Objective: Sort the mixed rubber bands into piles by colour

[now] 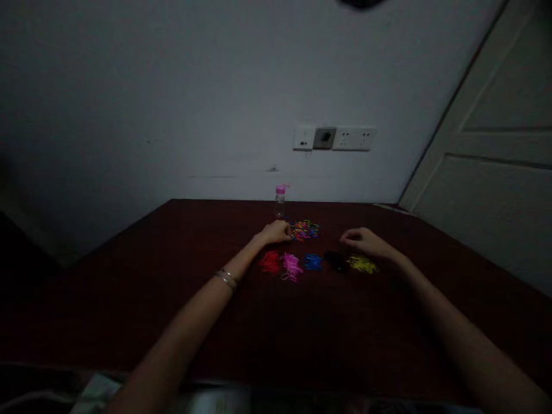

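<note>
My left hand [276, 231] is at the left edge of a mixed pile of small coloured rubber bands [305, 229], its fingers curled together. Whatever those fingertips hold is hidden. Over the back of the black pile [335, 261] and the yellow pile [363, 264] hovers my right hand [361, 239], thumb and fingers pinched; anything between them is too small to make out. Sorted bands also lie in a red pile [269, 262], a pink pile [291, 267] and a blue pile [313, 262], in a row in front of the mixed pile.
A small clear bottle [280, 206] with a pink cap stands behind my left hand. The dark red table [207, 230] meets a pale wall [194, 103] with sockets [334, 138]. To the right is a panelled door [495, 155].
</note>
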Action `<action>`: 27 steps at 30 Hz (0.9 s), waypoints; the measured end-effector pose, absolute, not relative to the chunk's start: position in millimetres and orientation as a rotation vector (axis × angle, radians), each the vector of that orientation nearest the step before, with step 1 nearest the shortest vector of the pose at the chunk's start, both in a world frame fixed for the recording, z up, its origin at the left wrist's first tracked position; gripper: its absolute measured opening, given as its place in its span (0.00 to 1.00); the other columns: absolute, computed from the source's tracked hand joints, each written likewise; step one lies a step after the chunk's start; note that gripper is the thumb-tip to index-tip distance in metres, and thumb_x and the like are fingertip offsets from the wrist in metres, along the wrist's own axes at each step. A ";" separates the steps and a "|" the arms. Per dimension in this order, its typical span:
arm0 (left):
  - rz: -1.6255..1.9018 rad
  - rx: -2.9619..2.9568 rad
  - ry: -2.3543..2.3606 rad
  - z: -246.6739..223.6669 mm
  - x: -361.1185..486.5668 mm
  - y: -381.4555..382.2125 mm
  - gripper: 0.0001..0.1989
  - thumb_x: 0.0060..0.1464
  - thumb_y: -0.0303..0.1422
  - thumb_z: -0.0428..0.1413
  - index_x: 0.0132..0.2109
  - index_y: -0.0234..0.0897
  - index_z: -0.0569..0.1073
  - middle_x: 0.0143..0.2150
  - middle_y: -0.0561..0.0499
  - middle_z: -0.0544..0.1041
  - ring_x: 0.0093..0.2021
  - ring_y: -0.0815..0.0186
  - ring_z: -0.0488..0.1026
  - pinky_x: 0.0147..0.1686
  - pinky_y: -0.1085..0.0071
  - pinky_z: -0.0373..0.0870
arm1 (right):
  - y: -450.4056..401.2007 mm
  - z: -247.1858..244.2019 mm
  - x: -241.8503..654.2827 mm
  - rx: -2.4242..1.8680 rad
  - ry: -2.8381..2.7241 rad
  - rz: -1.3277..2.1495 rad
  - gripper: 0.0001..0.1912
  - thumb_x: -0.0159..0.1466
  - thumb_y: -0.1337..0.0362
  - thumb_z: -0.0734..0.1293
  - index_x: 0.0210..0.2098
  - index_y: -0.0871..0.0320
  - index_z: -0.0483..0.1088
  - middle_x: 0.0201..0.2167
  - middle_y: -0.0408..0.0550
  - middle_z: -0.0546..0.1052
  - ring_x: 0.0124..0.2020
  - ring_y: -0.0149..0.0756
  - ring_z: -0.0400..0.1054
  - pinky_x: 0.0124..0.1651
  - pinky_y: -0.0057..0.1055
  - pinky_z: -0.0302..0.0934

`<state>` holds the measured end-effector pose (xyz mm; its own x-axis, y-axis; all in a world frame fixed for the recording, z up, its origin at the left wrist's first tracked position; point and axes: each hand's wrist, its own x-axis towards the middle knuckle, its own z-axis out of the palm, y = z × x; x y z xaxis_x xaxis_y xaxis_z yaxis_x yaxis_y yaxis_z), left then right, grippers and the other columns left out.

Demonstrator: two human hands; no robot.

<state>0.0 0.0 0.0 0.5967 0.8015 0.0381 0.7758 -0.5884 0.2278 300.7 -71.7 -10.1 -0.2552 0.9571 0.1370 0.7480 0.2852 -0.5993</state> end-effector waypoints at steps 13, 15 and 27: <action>0.315 2.581 1.475 -4.1 9.5 -8.1 0.13 0.48 0.43 0.54 0.33 0.38 0.74 0.35 0.47 0.75 0.37 0.63 0.71 0.35 0.71 0.64 | -76.0 -8.1 293.7 -1.511 -2.084 0.608 0.14 0.55 0.57 0.61 0.31 0.61 0.73 0.30 0.50 0.76 0.31 0.37 0.69 0.36 0.31 0.61; 0.327 2.588 1.476 -3.4 11.0 -10.0 0.12 0.48 0.41 0.54 0.32 0.38 0.74 0.34 0.47 0.75 0.37 0.62 0.71 0.35 0.71 0.64 | -76.7 -6.9 292.2 -1.507 -2.092 0.614 0.13 0.55 0.58 0.61 0.30 0.61 0.72 0.30 0.49 0.76 0.32 0.37 0.69 0.36 0.31 0.61; 0.467 2.474 1.253 -6.7 0.9 9.2 0.09 0.46 0.36 0.55 0.30 0.34 0.76 0.29 0.49 0.74 0.29 0.68 0.68 0.29 0.75 0.59 | -76.5 -6.3 292.8 -1.530 -2.087 0.575 0.11 0.53 0.60 0.62 0.29 0.60 0.73 0.30 0.50 0.76 0.32 0.38 0.69 0.37 0.32 0.61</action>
